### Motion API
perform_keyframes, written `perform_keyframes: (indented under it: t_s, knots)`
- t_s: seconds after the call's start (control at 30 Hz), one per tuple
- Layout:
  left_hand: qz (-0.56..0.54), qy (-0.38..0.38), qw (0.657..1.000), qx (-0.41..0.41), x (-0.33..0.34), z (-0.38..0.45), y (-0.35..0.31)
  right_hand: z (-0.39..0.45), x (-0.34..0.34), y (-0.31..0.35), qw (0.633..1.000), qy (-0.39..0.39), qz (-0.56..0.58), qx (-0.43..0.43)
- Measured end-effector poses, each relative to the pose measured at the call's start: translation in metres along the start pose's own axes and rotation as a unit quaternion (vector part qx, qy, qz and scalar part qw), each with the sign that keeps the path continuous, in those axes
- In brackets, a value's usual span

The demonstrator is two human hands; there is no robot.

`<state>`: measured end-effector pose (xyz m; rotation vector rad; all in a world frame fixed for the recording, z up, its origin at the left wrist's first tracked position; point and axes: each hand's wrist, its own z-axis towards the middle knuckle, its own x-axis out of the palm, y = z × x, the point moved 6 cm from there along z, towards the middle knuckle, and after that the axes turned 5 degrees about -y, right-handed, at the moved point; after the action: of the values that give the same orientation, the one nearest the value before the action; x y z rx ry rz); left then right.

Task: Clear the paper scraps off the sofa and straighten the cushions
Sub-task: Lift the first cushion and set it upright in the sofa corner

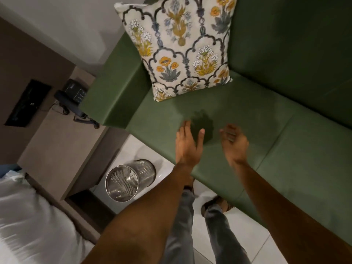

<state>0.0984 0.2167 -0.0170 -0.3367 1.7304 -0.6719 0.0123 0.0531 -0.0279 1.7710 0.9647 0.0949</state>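
Observation:
A cream cushion (181,46) with a yellow and blue flower print leans upright in the corner of the green sofa (266,119), against its backrest and left arm. My left hand (187,142) hovers over the seat's front part, fingers spread, holding nothing. My right hand (235,144) is beside it, palm turned inward, fingers loosely curled and slightly blurred, with nothing in it. Both hands are well below the cushion and apart from it. I see no paper scraps on the visible seat.
A perforated metal bin (129,180) stands on the white tiled floor left of the sofa. A side table (62,141) carries a black telephone (73,100). White bedding (28,216) fills the lower left. My legs stand at the sofa's front edge.

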Motion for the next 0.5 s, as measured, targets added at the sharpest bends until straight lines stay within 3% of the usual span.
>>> perform_keyframes:
  t_s: [0.27, 0.4, 0.5]
  knots:
    - [-0.091, -0.116, 0.967, -0.207, -0.043, 0.110, 0.056, 0.070, 0.066, 0.060, 0.998, 0.012, 0.058, 0.027]
    - [-0.139, -0.184, 0.946, -0.228, -0.065, 0.165, 0.070, 0.108, 0.113, 0.102, 0.998, 0.027, 0.050, 0.021]
    - [-0.191, -0.196, 0.935, -0.227, -0.070, 0.203, 0.066, 0.129, 0.139, 0.125, 0.996, -0.017, 0.070, 0.043]
